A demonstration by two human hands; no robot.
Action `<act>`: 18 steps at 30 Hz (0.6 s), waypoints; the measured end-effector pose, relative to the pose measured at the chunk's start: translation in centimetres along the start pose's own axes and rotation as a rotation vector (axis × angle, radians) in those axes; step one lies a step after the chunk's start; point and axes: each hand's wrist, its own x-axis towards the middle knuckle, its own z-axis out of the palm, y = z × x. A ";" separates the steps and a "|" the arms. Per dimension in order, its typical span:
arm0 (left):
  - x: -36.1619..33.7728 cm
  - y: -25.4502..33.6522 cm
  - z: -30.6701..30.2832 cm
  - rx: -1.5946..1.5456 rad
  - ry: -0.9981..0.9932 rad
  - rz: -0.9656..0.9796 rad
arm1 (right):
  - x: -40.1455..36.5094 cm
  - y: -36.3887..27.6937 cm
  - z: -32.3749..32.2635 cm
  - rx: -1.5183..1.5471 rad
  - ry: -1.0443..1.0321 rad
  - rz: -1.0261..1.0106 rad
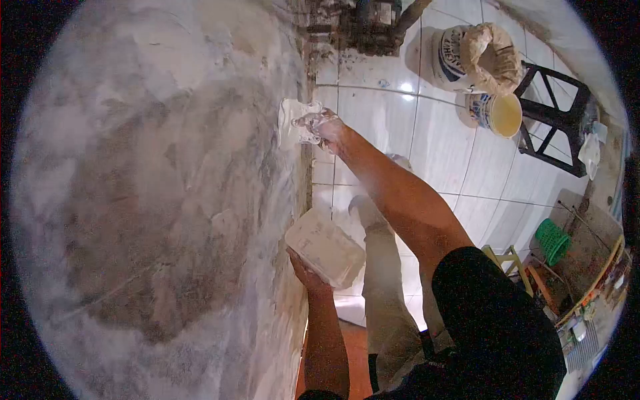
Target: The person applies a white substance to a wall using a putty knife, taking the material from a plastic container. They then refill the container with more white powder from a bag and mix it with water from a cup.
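My right hand, smeared with white paste, is closed around a putty knife. The knife's broad blade lies against the wall near its lower edge and carries white paste. Fingers and paste hide most of its handle. Lower in view, my left hand grips a rectangular plastic tub, coated in dried whitish residue, from its side and underneath. What the tub contains cannot be made out. A large darker grey-brown patch spreads over the wall, with paler smeared coating around it.
A white bucket with a bag folded over its rim stands on the tiled floor. Beside it are a smaller bucket and a black step stool. A green basket and clutter lie at right; dark machinery stands at top.
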 end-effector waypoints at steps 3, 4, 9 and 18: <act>-0.5 0.3 -0.2 0.004 -0.043 0.025 | 0.4 -3.5 0.9 0.075 -0.128 -0.068; -0.6 0.4 -0.6 -0.025 -0.011 -0.017 | 0.2 -4.6 1.2 0.104 -0.178 -0.095; -1.6 2.2 1.9 -0.065 -0.141 0.065 | -7.5 -14.5 6.6 0.185 -0.283 -0.179; -1.9 3.7 5.6 -0.031 -0.142 0.048 | -3.0 -9.7 4.9 -0.436 0.110 -0.724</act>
